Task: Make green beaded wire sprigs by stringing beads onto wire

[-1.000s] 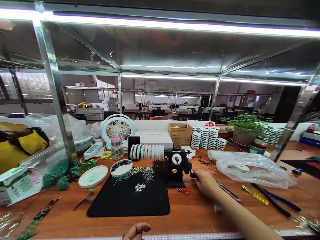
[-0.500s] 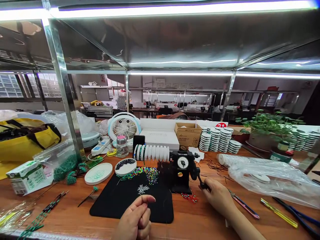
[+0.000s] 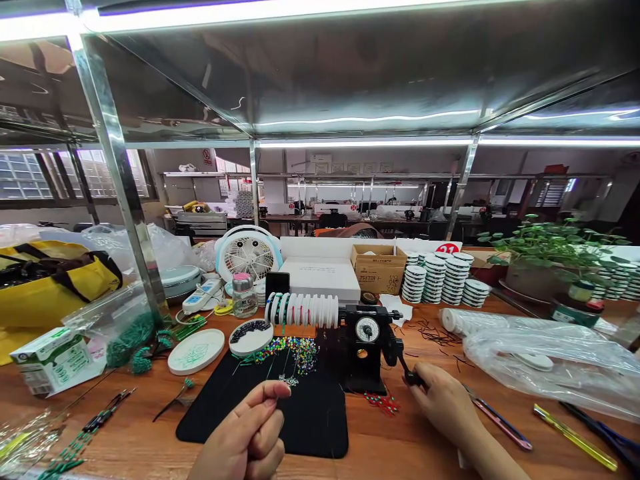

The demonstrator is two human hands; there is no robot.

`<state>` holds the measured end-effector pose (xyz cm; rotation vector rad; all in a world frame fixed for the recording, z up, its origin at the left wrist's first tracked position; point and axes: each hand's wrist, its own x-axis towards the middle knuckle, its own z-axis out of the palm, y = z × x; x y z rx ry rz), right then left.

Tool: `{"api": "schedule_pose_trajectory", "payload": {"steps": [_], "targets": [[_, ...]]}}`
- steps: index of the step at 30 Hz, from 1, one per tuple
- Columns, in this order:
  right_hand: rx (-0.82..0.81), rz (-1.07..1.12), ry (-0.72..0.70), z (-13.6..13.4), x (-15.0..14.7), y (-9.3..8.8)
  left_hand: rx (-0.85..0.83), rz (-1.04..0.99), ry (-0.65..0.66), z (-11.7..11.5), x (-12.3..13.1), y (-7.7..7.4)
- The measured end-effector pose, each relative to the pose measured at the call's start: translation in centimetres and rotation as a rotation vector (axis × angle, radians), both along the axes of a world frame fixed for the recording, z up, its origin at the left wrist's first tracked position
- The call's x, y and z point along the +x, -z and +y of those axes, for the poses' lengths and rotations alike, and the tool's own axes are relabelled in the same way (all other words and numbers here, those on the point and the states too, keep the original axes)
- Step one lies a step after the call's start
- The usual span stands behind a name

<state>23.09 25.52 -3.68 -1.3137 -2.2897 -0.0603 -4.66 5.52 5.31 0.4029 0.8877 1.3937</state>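
Right now, on my feed, the right hand (image 3: 445,407) is closed around the black crank handle (image 3: 413,378) of a small hand-cranked winder (image 3: 367,350), its round dial facing me. The winder stands just beside a black mat (image 3: 315,430) on a wooden workbench (image 3: 125,427), with a row of white spools (image 3: 303,311) lined up on its spindle. The left hand (image 3: 245,427) hovers over the mat, thumb and forefinger pinched tightly together; I cannot tell from here whether they hold a fine wire. Just beyond those fingertips (image 3: 273,391) lies a heap of multicoloured beads (image 3: 295,353), beside a round white dish of black beads (image 3: 251,337). Red beads (image 3: 381,403) sit just right of the winder's base.
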Motion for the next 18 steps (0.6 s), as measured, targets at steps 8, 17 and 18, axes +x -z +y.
{"api": "schedule_pose_trajectory", "payload": {"steps": [8, 17, 18], "targets": [[-0.077, 0.023, -0.019, -0.2, 0.1, -0.5, 0.012, 0.07, -0.161, 2.7, 0.6, 4.7], [-0.227, -0.035, -0.086, -0.3, 1.1, -2.1, 0.048, 0.085, -0.176, 4.2, 0.5, 4.4], [-0.234, -0.035, -0.105, -0.5, 1.4, -2.4, 0.049, 0.083, -0.16, 4.3, 0.5, 4.5]]}}
